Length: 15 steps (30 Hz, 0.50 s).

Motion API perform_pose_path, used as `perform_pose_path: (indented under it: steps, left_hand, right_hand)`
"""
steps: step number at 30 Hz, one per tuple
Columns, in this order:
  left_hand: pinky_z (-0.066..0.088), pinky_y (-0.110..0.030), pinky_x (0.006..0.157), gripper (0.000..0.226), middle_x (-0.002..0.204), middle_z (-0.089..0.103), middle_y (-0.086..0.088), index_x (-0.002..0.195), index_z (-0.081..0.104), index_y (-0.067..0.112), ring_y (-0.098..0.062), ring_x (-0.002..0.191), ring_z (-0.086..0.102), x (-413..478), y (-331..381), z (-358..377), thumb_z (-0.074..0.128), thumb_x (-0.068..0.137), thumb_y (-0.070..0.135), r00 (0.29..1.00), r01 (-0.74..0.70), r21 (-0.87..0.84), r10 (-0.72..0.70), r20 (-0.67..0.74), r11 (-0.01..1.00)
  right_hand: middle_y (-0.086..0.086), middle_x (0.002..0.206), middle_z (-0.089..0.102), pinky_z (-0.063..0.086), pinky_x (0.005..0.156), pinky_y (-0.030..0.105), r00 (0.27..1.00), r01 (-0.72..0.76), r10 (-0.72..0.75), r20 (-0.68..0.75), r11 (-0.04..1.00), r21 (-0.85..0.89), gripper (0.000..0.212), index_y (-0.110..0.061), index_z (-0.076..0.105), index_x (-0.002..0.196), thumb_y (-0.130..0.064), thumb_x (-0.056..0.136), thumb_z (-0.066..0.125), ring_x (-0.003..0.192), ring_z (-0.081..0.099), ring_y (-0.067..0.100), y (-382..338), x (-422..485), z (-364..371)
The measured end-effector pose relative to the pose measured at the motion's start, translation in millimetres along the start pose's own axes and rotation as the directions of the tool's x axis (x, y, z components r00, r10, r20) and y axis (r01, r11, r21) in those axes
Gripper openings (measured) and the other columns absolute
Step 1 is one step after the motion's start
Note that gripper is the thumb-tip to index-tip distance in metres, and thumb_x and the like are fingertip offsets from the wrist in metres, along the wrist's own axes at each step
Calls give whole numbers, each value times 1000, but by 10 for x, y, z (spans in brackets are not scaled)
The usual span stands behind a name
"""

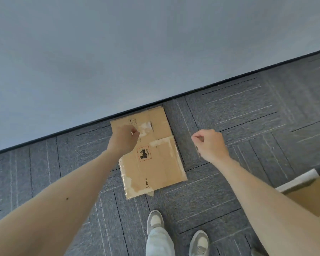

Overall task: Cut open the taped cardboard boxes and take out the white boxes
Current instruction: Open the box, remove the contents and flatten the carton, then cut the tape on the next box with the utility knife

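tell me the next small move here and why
Probably turn right toward what looks like another brown cardboard box with a white strip at the frame's right edge. The flattened brown cardboard box already lies flat on the grey carpet by the wall, and the curled right hand holds nothing.

There is one flattened cardboard box [151, 154]; two hands, the left hand [123, 138] and the right hand [210, 145]; two shoes, a left shoe [155, 219] and a right shoe [199, 242]; one further cardboard piece [307, 198].
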State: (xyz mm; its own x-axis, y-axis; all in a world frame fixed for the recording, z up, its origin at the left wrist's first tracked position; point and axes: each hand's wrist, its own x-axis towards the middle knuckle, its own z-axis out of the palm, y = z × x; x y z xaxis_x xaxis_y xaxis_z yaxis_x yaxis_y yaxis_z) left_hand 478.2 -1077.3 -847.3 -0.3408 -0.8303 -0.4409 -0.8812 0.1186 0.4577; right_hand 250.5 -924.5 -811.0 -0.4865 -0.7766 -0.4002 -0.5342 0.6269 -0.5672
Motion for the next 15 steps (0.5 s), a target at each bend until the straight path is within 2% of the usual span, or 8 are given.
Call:
perform_pose_path:
  steps: [2, 6, 8, 11, 15]
  left_hand:
    - [46, -31, 61, 26, 77, 62, 1, 88, 64, 10, -20, 74, 62, -209, 515, -219, 49, 101, 26, 996, -85, 33, 84, 16, 996]
    - [44, -28, 53, 40, 61, 58, -2, 72, 58, 12, -19, 56, 56, -756, 1602, -596, 45, 102, 33, 973, -232, 69, 230, 36, 970]
    - [41, -27, 50, 45, 56, 55, -2, 65, 53, 12, -20, 51, 53, -1109, 2140, -730, 44, 102, 37, 948, -317, 114, 314, 49, 941]
    - [33, -26, 49, 48, 53, 46, 1, 60, 42, 15, -17, 48, 44, -1716, 2929, -860, 44, 102, 36, 893, -450, 156, 445, 68, 879]
    - [31, -26, 49, 47, 55, 42, 0, 60, 40, 15, -17, 49, 39, -2674, 3907, -860, 43, 102, 35, 788, -614, 198, 611, 82, 765]
  right_hand:
    - [0, 74, 70, 53, 66, 35, 998, -10, 8, -56, 1000, -26, 21, -16, 71, 85, -22, 98, 57, 71, 64, 18, -50, -307, -445]
    - [0, 61, 63, 47, 55, 32, 985, -53, 48, -168, 998, -31, 36, -12, 64, 71, -36, 98, 57, 60, 60, 16, -83, -970, -1377]
    - [0, 54, 55, 41, 50, 31, 973, -84, 78, -217, 996, -17, 46, -11, 55, 62, -38, 98, 55, 51, 52, 18, -50, -1351, -1845]
    - [0, 46, 36, 30, 47, 29, 941, -114, 106, -320, 993, -7, 53, -13, 37, 55, -38, 99, 53, 44, 34, 18, 53, -1998, -2564]
    - [-2, 45, 30, 26, 45, 27, 868, -175, 160, -470, 985, 12, 52, -14, 32, 55, -33, 99, 50, 42, 30, 18, 284, -3106, -3440]
